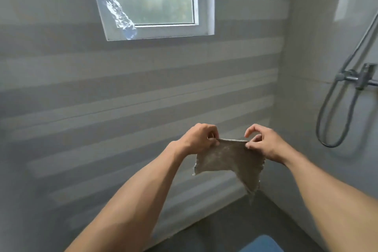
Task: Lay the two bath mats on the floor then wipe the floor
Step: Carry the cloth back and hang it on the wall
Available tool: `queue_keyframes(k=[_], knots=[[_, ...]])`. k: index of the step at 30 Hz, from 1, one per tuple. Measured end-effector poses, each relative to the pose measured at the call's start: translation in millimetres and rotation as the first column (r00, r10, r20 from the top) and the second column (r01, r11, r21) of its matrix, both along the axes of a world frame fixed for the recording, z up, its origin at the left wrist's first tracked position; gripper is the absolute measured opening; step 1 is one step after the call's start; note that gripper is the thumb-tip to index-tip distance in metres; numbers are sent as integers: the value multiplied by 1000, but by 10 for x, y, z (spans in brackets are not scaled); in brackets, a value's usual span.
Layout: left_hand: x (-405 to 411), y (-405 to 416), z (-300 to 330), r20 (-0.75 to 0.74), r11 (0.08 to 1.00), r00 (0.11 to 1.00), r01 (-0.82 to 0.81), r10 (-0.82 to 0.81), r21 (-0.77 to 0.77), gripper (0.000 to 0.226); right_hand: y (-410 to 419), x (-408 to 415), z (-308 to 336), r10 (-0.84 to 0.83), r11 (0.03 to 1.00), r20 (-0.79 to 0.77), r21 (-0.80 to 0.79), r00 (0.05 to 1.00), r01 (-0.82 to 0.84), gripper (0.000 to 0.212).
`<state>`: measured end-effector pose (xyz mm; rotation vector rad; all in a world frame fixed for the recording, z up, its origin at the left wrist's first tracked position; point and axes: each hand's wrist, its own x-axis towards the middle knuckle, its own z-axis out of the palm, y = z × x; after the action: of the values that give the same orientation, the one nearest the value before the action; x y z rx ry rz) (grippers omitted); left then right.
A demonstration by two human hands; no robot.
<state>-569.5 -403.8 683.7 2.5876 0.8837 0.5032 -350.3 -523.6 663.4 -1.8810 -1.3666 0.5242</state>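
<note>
Grey tiled wall behind — left hand [199, 138] and right hand [262, 142] pinch a cloth's [229, 159] top corners.

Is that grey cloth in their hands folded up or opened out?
Opened out. Both hands, left hand and right hand, pinch the cloth by its top edge, and it hangs flat below as one sheet, its ragged bottom corner dangling.

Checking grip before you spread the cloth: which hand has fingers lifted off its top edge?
The right hand: it pinches the cloth at one corner, index finger raised clear. The left hand has its fingers curled tight at the other corner.
</note>
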Motion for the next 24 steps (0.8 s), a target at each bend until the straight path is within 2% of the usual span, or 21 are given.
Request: queue_keyframes(k=[4,7,14,19,22,24], knots=[[-918,231,112,54,980,978,-201,201,-17,8,687,-735,121,191,981,26,29,981,-192,32],[-1561,337,200,77,948,945,-315,317,-29,12,1095,-1320,233,300,953,30,30,954,-301,27],[-2865,363,448,76,871,870,-490,486,31,10,1733,-2648,421,500,858,80,89,862,-506,25],[-3630,280,516,-9,781,788,-608,616,143,23,1979,-3508,503,621,758,155,128,768,-639,27],[-3975,106,509,-151,690,679,-669,719,277,26,2022,-3985,524,703,668,226,115,675,-735,29],[-4152,-56,505,-190,633,611,-685,769,360,27,2035,-4280,523,731,618,283,112,621,-778,31]])
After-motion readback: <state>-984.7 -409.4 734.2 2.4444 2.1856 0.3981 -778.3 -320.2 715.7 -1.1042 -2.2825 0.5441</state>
